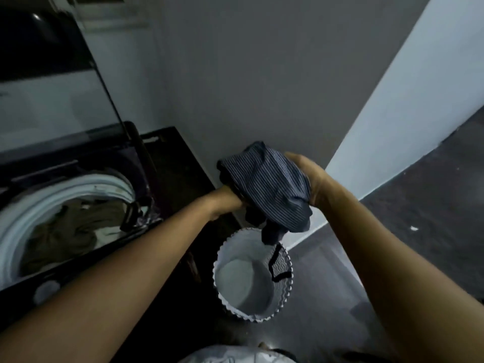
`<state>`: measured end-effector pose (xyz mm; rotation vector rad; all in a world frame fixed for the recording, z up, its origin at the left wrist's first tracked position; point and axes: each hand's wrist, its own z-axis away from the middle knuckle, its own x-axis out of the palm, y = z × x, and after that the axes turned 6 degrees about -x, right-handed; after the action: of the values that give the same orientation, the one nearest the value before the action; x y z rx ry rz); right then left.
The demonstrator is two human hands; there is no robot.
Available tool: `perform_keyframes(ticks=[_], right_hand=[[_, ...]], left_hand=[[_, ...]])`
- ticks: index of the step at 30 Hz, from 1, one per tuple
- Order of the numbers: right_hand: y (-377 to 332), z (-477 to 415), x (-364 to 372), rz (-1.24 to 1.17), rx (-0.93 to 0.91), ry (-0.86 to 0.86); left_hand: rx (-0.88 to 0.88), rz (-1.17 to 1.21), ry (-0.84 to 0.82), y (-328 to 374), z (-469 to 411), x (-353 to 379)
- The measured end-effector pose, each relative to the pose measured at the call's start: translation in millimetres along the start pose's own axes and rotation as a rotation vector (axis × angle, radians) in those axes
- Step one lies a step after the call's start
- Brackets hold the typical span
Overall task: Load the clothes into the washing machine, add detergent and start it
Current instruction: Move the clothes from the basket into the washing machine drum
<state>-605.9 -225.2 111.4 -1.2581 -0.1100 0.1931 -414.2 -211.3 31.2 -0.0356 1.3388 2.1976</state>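
Above the basket (228,260), striped garment (269,184) between left fingers (235,199) and right fingers (293,157)

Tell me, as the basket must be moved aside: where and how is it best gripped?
Take the black strap at the right of the basket's rim, coming from above. The basket stands upright with its mouth open upward, and the strap loops over the rim there, free to hook with fingers. The left hand and right hand hold the garment.

The left hand (227,200), right hand (311,179) and both forearms are bare. Below the basket (218,260), a pale creased top (230,357) covers the torso.
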Motion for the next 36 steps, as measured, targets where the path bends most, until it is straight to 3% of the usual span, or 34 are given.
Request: perform_keyframes(ticks=[4,9,19,26,33,36], right_hand=[[-66,2,38,0.031,-0.211,-0.036],[-121,-3,105,0.075,-0.347,-0.160],[-154,-39,276,0.248,-0.575,-0.253],[-141,-57,386,0.269,-0.556,-0.415],[-127,-60,448,0.267,-0.495,-0.522],[-128,-61,455,0.328,-0.484,-0.620]], left_hand=[[0.160,0.336,0.151,24,32,-48],[0.256,0.656,0.297,31,82,-123],[0.277,1.298,0.625,-70,184,-295],[0.297,1.382,0.747,-151,233,-352],[0.239,1.148,0.424,-183,233,-348],[0.271,0.984,0.365,-176,230,-352]])
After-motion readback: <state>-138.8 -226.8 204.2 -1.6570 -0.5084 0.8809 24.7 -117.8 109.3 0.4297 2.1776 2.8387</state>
